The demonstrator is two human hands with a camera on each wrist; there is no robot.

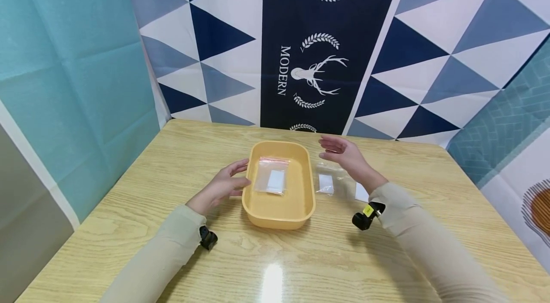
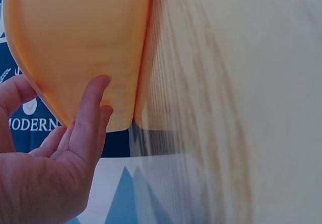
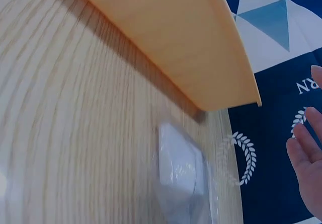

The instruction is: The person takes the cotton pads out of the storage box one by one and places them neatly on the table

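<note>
A yellow-orange plastic bin (image 1: 281,221) stands on the table, holding a clear zip bag (image 1: 263,180) with a white card (image 1: 276,180) inside. My left hand (image 1: 219,188) is at its left side, the thumb at the rim and the relaxed fingers along the outer wall. In the left wrist view the hand (image 2: 55,168) is beside the bin's wall (image 2: 85,38), fingers loosely extended. My right hand (image 1: 350,157) hovers empty right of the bin, over clear bags. The right wrist view shows its fingers (image 3: 302,146) apart from the bin (image 3: 171,38).
Right of the bin lie a clear bag with a white card (image 1: 325,183) and another white card (image 1: 361,193), partly under the right forearm. A patterned cloth (image 1: 227,31) hangs behind the wooden table (image 1: 240,265). A round brown item (image 1: 540,211) shows at far right.
</note>
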